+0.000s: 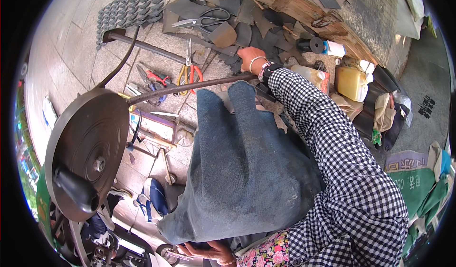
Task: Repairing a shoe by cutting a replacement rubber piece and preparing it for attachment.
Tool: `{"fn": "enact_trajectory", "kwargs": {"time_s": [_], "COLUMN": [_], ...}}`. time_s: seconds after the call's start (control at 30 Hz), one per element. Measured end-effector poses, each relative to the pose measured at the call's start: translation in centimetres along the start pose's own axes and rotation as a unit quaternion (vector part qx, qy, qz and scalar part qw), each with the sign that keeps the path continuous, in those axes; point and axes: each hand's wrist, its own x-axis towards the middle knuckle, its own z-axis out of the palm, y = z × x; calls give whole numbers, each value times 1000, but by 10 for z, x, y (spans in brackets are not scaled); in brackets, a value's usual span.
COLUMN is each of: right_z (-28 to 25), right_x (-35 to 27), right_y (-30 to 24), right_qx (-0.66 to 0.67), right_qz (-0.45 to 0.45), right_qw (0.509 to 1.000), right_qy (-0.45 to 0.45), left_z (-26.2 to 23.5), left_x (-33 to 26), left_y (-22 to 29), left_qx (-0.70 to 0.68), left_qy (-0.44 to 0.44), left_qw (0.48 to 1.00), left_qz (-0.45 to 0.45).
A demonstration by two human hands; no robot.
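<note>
My right hand [251,59] reaches out to a heap of dark rubber scraps [243,31]. Its fingers curl down onto the end of a dark rubber strip [221,47], the fingertips partly hidden. Black-handled scissors [209,20] lie on the heap beyond it. Low in the picture, my left hand [211,252] lies by the near edge of a blue-grey cloth [251,172] draped over my lap. Its fingers are apart and I see nothing held in them. Between my lap and the scraps stretches a metal rod [190,85] joined to a large metal wheel [88,153].
Red- and yellow-handled cutting tools [189,72], pliers [154,77] and a hammer [166,167] lie on the tiled floor. A blue shoe [153,198] sits left of my lap. Yellow jugs [352,82] stand right, below a wooden box [313,12]. A black rubber mat [130,10] lies far left.
</note>
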Motion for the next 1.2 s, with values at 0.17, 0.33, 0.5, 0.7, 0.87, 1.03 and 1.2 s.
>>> {"fn": "enact_trajectory", "kwargs": {"time_s": [0.17, 0.33, 0.5, 0.7, 0.87, 1.03, 1.2], "right_z": [36, 17, -23, -105, -175, -186, -152], "right_x": [8, 12, -15, -96, -205, -283, -328], "right_y": [-16, 53, 74, 37, -43, -119, -168], "right_qx": [52, 336, 393, 642, 703, 610, 470], "right_qz": [-112, -67, -92, -135, -274, -384, -408], "right_qw": [988, 930, 877, 740, 656, 692, 767], "right_qy": [94, 131, 260, 146, -15, -38, -154], "left_z": [-9, 4, 4, 5, 6, 13, 12], "left_x": [-2, 6, -1, -13, -8, 33, 77], "left_y": [9, 12, 5, -14, -69, -138, -184], "left_qx": [-41, -122, -147, -229, -503, -694, -779], "left_qy": [37, 29, 58, 89, 96, 136, 198], "left_qw": [997, 992, 987, 969, 856, 649, 497], "left_qz": [-44, -23, -16, -15, -69, -282, -327]}}
